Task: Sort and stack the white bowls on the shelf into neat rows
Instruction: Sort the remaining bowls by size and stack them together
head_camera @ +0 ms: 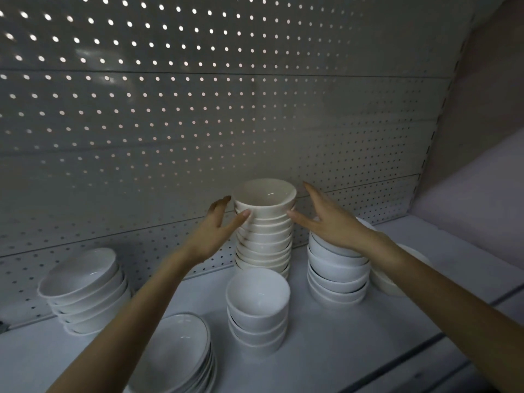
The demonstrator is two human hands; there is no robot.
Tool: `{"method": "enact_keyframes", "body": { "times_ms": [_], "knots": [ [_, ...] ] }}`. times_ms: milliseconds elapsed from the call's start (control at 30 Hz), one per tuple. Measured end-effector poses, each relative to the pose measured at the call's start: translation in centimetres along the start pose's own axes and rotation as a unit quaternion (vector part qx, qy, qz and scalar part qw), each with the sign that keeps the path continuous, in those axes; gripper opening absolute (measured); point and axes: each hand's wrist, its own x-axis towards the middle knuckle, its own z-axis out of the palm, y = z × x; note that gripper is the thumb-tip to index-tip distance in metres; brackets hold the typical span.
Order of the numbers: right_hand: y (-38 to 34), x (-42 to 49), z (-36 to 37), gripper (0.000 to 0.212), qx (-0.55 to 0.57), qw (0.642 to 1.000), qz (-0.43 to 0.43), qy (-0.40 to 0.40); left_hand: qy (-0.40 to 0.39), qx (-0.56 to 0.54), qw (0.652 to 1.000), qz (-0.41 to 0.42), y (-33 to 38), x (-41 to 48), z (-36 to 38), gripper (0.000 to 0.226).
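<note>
A tall stack of white bowls [265,231] stands at the back of the white shelf [354,336], against the pegboard wall. My left hand [217,229] is at the stack's left side, its thumb touching the top bowls and its fingers spread. My right hand [326,219] is at the stack's right side, thumb tip touching the upper bowls, fingers straight. Neither hand grips a bowl. A short stack of bowls [257,307] sits in front of the tall one. A wider stack [337,273] stands to the right, partly behind my right wrist.
A leaning stack of wide bowls [85,290] sits at the far left. A pile of shallow dishes [181,353] is near the front. Another bowl [388,282] shows behind my right forearm. The perforated back panel [198,109] rises behind everything.
</note>
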Motion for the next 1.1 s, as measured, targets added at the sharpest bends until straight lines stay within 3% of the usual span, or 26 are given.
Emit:
{"method": "enact_keyframes", "body": {
  "times_ms": [67, 200, 333, 433, 633, 700, 800, 867, 933, 1033, 1100],
  "knots": [
    [0.2, -0.7, -0.2, 0.095, -0.069, 0.998, 0.007, 0.003, -0.010, 0.065, 0.998, 0.006, -0.1, -0.7, -0.5, 0.074],
    [0.7, -2.3, -0.5, 0.093, -0.123, 0.992, 0.020, 0.015, -0.042, 0.194, 0.980, -0.007, -0.6, -2.5, -1.6, 0.081],
    [0.6, -5.0, -0.1, 0.088, -0.130, 0.990, 0.026, 0.047, -0.035, 0.309, 0.950, 0.005, -1.4, -5.7, -2.7, 0.075],
    [-0.6, -7.7, 1.4, 0.087, -0.090, 0.993, 0.009, 0.071, 0.001, 0.328, 0.944, 0.031, -2.4, -9.5, -3.3, 0.068],
    [-3.1, -13.7, 8.7, 0.067, -0.054, 0.985, -0.130, 0.098, 0.151, 0.160, 0.974, 0.051, -6.2, -18.4, -2.5, 0.076],
    [-2.7, -14.5, 11.1, 0.071, -0.050, 0.986, -0.135, 0.082, 0.212, 0.070, 0.975, 0.005, -7.7, -20.9, -0.8, 0.090],
    [-2.0, -14.2, 12.8, 0.076, -0.066, 0.988, -0.130, 0.058, 0.233, -0.101, 0.961, -0.110, -9.7, -23.0, 2.0, 0.116],
    [-2.0, -13.4, 13.0, 0.075, -0.079, 0.988, -0.127, 0.040, 0.221, -0.223, 0.935, -0.168, -10.2, -23.5, 3.2, 0.112],
    [-2.3, -12.6, 12.8, 0.069, -0.081, 0.988, -0.128, 0.020, 0.212, -0.272, 0.926, -0.151, -10.2, -23.8, 4.0, 0.101],
    [-2.3, -11.8, 12.4, 0.061, -0.078, 0.986, -0.149, 0.006, 0.193, -0.248, 0.947, -0.062, -9.2, -23.9, 4.7, 0.115],
    [-2.1, -11.5, 12.3, 0.061, -0.081, 0.984, -0.158, 0.002, 0.198, -0.252, 0.946, -0.049, -8.7, -23.7, 4.8, 0.114]
  ]
}}
